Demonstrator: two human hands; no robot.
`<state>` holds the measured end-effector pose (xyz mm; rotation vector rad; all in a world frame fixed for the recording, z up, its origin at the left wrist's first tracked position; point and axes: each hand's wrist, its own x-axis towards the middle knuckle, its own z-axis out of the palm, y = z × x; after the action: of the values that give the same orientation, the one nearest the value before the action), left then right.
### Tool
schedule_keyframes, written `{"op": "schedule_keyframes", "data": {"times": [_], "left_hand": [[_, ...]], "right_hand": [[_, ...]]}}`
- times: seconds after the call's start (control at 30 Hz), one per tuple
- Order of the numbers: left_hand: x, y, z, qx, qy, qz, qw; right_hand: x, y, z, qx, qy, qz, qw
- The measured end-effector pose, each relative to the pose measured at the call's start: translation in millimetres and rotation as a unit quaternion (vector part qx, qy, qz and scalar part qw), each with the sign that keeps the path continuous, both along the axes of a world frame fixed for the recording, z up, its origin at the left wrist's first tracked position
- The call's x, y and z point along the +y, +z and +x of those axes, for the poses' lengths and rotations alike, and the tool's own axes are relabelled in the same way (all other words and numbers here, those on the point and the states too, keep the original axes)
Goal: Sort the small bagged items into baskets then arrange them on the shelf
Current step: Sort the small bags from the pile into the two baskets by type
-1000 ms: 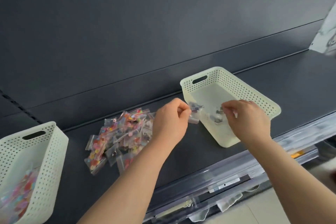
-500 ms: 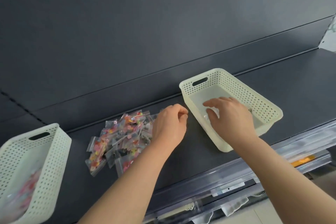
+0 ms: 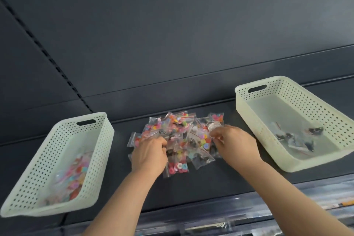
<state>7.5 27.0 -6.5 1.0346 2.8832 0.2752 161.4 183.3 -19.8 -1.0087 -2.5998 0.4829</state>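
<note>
Dark shelf (image 3: 210, 176), matching back panel (image 3: 172, 34), left hand (image 3: 149, 156) curled in bag pile (image 3: 180, 140) (grip unclear), right hand (image 3: 234, 143) pinching one bag (image 3: 213, 127).

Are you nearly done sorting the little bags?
Not yet. Done: some colourful bags lie in the left basket, a few dark ones in the right basket. In hand: the right hand pinches a bag at the pile's edge; the left hand reaches into the pile. Left: most of the pile waits on the shelf, and the baskets are not yet arranged.
</note>
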Motion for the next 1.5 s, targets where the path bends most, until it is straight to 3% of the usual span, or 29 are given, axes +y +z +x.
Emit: {"op": "schedule_keyframes", "data": {"times": [0.17, 0.3, 0.4, 0.6, 0.67, 0.83, 0.93, 1.1, 1.27, 1.4, 1.5], "left_hand": [[17.3, 4.6, 14.1, 0.012, -0.137, 0.12, 0.983], [43.8, -5.5, 23.4, 0.038, -0.226, 0.032, 0.973], [47.7, -12.7, 17.9, 0.058, -0.207, 0.032, 0.976], [32.7, 1.9, 11.0, -0.031, -0.101, 0.226, 0.968], [29.9, 4.8, 9.4, -0.044, -0.116, 0.206, 0.971], [33.4, -1.1, 15.9, -0.014, -0.175, 0.032, 0.984], [32.4, -2.6, 15.4, 0.027, -0.158, 0.046, 0.986], [31.7, 5.6, 12.8, -0.041, -0.092, 0.184, 0.978], [52.0, 17.3, 27.0, -0.128, -0.122, 0.238, 0.955], [82.5, 24.6, 49.1, -0.153, -0.154, 0.263, 0.94], [105.7, 30.9, 68.0, -0.166, -0.187, 0.286, 0.925]], "right_hand": [[-13.1, -17.4, -4.1, 0.001, 0.014, -0.021, 1.0], [-16.4, -23.4, 0.3, 0.004, 0.023, -0.005, 1.0], [-15.6, -22.5, 4.8, -0.015, 0.025, -0.004, 1.0], [-19.8, -19.4, 5.8, 0.015, 0.045, -0.013, 0.999], [-24.7, -18.3, 2.7, -0.013, 0.069, -0.025, 0.997], [-28.9, -15.3, -0.5, -0.061, 0.071, -0.026, 0.995], [-26.6, -15.0, 1.5, -0.062, 0.071, -0.008, 0.996], [-17.9, -4.0, 7.7, 0.044, 0.022, 0.025, 0.998], [11.8, 26.3, 28.7, 0.123, -0.07, 0.106, 0.984], [47.4, 39.0, 71.5, 0.118, -0.184, 0.117, 0.969], [70.1, 33.2, 99.5, 0.043, -0.233, 0.078, 0.968]]}}
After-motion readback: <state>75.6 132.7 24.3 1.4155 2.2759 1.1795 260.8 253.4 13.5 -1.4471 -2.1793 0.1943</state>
